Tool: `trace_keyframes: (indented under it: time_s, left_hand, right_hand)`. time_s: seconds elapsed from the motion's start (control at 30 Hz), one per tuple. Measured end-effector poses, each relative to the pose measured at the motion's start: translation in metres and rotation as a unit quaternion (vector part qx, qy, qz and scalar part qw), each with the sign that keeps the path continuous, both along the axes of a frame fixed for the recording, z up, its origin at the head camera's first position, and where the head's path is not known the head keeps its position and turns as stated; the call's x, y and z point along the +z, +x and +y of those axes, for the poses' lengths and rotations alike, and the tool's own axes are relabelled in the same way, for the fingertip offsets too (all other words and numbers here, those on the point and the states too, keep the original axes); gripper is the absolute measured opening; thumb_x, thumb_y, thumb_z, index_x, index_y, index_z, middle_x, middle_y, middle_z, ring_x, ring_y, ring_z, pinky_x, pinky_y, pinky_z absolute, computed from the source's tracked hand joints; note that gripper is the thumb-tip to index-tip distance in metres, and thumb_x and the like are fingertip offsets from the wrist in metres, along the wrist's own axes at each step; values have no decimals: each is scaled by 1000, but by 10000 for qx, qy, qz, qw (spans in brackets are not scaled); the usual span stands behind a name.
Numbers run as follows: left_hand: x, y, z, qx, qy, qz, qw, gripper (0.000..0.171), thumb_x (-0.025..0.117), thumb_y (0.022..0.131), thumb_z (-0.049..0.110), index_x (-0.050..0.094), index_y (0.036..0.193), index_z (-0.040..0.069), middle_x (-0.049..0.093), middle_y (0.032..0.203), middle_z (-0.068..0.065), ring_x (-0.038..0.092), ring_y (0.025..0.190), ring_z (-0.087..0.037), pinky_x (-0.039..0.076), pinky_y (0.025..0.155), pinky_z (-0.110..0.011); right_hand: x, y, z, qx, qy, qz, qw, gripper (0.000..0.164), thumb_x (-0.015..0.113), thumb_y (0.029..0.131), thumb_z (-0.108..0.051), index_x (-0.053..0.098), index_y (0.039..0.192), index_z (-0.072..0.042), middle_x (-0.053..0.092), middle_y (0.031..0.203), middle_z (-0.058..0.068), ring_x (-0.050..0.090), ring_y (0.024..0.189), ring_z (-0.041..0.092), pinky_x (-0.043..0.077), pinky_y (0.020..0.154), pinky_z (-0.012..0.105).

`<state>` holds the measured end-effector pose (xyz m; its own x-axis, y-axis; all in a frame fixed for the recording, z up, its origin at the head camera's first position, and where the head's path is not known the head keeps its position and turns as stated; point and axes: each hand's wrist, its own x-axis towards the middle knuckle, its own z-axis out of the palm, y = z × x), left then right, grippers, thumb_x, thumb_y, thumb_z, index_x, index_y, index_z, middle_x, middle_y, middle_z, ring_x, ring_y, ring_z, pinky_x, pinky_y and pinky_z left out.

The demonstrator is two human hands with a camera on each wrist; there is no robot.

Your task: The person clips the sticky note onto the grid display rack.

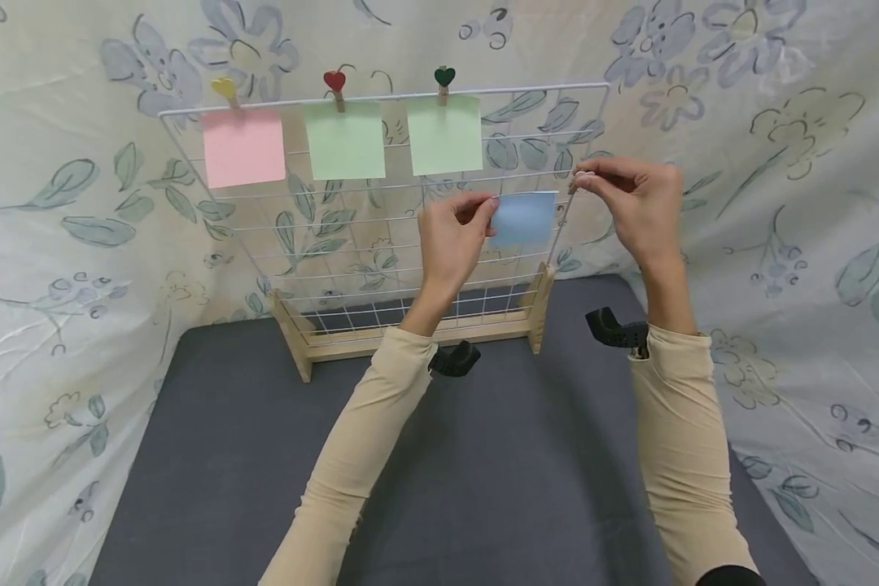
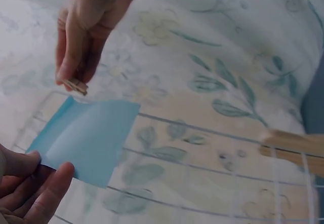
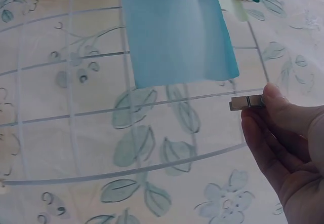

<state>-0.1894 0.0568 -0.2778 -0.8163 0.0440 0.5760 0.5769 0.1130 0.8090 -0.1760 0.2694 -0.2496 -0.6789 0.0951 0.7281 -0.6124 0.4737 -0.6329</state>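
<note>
My left hand (image 1: 450, 240) pinches a blue paper note (image 1: 525, 218) by its left edge, in front of the right part of a white wire grid (image 1: 381, 273). To the right of the note, my right hand (image 1: 640, 203) holds a small wooden clothespin (image 3: 245, 102) between thumb and fingers. In the right wrist view the clothespin's tip points toward the note, a short gap apart from it. Along the grid's top wire hang a pink note (image 1: 243, 150) and two green notes (image 1: 344, 142), each under a heart clothespin: yellow (image 1: 225, 89), red (image 1: 334, 81) and dark green (image 1: 444, 77).
The grid stands in a wooden base (image 1: 417, 338) on a dark grey table (image 1: 264, 464). A floral cloth (image 1: 791, 203) hangs behind and at both sides. Black wrist mounts (image 1: 615, 328) stick out from both sleeves.
</note>
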Motion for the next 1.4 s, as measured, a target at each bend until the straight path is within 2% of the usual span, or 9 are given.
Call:
trace_keyframes:
  time_s: [0.23, 0.4, 0.57, 0.7, 0.77, 0.93, 1.03, 1.2, 1.4]
  left_hand:
    - [24, 6, 3, 251, -124, 270, 9992, 15, 67, 93, 7, 75, 98, -4, 72, 79, -13, 65, 56, -16, 53, 52, -20]
    - [39, 2, 6, 392, -122, 404, 9983, 14, 67, 93, 7, 75, 97, -5, 73, 83, -15, 66, 58, -16, 55, 54, -19]
    - [53, -7, 9, 456, -140, 127, 9988, 14, 67, 93, 6, 75, 98, -4, 73, 88, -15, 67, 63, -17, 57, 56, -17]
    - [64, -14, 12, 567, -287, -70, 9980, 14, 67, 93, 7, 76, 99, -2, 74, 86, -11, 67, 59, -17, 56, 55, -16]
    - [68, -16, 14, 638, -378, -76, 9972, 14, 67, 93, 8, 77, 98, 0, 74, 85, -10, 67, 57, -16, 55, 54, -16]
    - [75, -21, 15, 797, -452, -123, 9957, 15, 67, 94, 10, 77, 97, 0, 73, 82, -9, 66, 54, -15, 54, 52, -16]
    - [78, -24, 17, 798, -451, -139, 9957, 15, 67, 94, 11, 77, 97, 1, 72, 81, -9, 65, 54, -14, 54, 53, -16]
    - [79, -28, 20, 762, -437, -117, 9961, 15, 67, 94, 11, 77, 97, 0, 71, 79, -9, 65, 56, -14, 55, 54, -15]
    - [85, -34, 21, 826, -524, -52, 9952, 16, 66, 95, 11, 77, 98, 0, 72, 82, -10, 68, 61, -15, 55, 56, -14]
  right_hand:
    - [22, -6, 4, -107, -215, 67, 9997, 10, 73, 85, 1, 76, 94, 5, 74, 88, 7, 69, 76, 7, 57, 79, 16]
    - [35, -9, 4, -170, -196, 122, 9996, 10, 73, 85, -2, 77, 93, 3, 75, 86, 6, 68, 76, 7, 56, 79, 16]
    - [49, -13, 4, -373, 0, 142, 9992, 13, 75, 85, -6, 77, 95, 1, 75, 87, 2, 67, 77, 5, 55, 79, 16]
    - [60, -17, 3, -417, 55, 81, 9991, 13, 73, 86, -6, 77, 96, 2, 75, 89, 4, 67, 79, 4, 56, 83, 17]
    - [67, -19, 2, -433, 46, 85, 9990, 13, 72, 87, -5, 77, 97, 2, 75, 87, 1, 67, 79, 4, 55, 84, 17]
    - [84, -25, -6, -307, 191, -40, 9993, 15, 71, 88, -8, 77, 98, 1, 73, 84, -5, 67, 81, 5, 55, 90, 20]
    - [92, -30, -11, -271, 387, -96, 9988, 17, 70, 89, -11, 76, 99, 2, 73, 86, -3, 67, 80, 3, 55, 92, 21]
    - [100, -38, -18, -443, 800, -283, 9954, 21, 69, 90, -14, 75, 102, 2, 73, 92, 3, 65, 80, 1, 53, 95, 21]
    - [105, -45, -23, -492, 964, -483, 9930, 22, 68, 91, -15, 75, 105, 0, 73, 101, 10, 67, 85, 3, 53, 96, 22]
